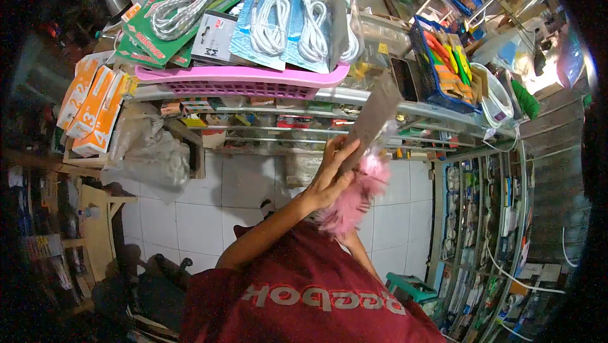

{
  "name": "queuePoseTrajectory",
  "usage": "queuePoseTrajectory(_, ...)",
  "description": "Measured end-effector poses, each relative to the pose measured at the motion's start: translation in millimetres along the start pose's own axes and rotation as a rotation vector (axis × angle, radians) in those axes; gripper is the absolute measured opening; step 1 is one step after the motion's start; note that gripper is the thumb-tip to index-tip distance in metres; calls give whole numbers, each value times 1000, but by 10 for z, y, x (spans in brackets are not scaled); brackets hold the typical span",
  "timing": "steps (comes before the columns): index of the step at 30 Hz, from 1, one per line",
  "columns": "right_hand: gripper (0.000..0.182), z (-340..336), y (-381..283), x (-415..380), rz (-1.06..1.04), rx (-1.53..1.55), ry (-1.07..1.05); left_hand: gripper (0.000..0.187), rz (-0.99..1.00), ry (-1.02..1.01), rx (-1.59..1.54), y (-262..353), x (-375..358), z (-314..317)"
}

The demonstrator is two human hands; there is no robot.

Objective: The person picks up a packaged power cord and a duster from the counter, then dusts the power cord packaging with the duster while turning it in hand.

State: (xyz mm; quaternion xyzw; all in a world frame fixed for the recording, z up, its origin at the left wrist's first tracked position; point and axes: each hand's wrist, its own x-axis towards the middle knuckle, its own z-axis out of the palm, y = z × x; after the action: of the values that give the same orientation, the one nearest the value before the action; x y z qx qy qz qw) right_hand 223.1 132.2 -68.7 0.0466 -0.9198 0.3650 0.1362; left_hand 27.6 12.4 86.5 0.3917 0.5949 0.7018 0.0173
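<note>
My left hand [332,175] is closed around a long, flat grey-brown piece in clear plastic [375,118], its kind blurred by motion. The piece is tilted, its upper end over the front edge of the counter. Just below it, a fluffy pink duster [347,210] hangs in the air in front of my chest, close against the piece. My right hand [348,239] is at the duster's lower end and holds it up; the pink fluff hides most of the fingers.
A pink basket [240,77] of packaged white cables [271,23] stands on the glass counter [266,115]. Orange boxes [95,112] are at left, a blue basket of coloured tools [437,83] at right. Shelves [481,216] with hanging packets and a green stool [411,287] stand at my right.
</note>
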Motion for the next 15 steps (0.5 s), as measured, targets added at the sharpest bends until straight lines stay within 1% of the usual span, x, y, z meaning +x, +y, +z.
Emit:
queuePoseTrajectory(1, 43, -71, -57, 105, 15, -3, 5, 59, -8, 19, -5, -67, -25, -1)
queuePoseTrajectory(2, 46, -112, 15, 80, 193, 142, -92, 59, -22, 33, -14, -132, -73, 12)
queuePoseTrajectory(3, 47, -167, -4, 132, 274, 202, -143, 61, -65, 37, -65, -214, -130, 45)
queuePoseTrajectory(4, 49, -251, -95, 244, 357, 257, -190, 61, -56, 23, -27, -196, -139, 55)
queuePoseTrajectory(5, 49, -358, -191, 374, 340, 228, -193, 61, -46, 8, 12, -178, -148, 50)
queuePoseTrajectory(8, 46, -115, 187, 155, 242, 237, -205, 62, -60, 0, 81, -67, -33, -6)
queuePoseTrajectory(9, 46, -40, 175, 136, 73, 152, -89, 62, -67, 9, 92, -53, -6, -26)
queuePoseTrajectory(12, 43, 26, 352, 35, 18, 110, -131, 60, -108, 45, 74, -87, -13, -66)
queuePoseTrajectory(13, 42, 44, 364, 81, 141, 202, -97, 59, -143, 44, 62, -118, -65, -67)
queuePoseTrajectory(14, 41, -54, 412, 100, 223, 232, -154, 59, -181, 39, 49, -156, -124, -76)
queuePoseTrajectory(15, 41, -229, 294, 258, 307, 257, -210, 59, -54, -12, 67, -241, -158, -125)
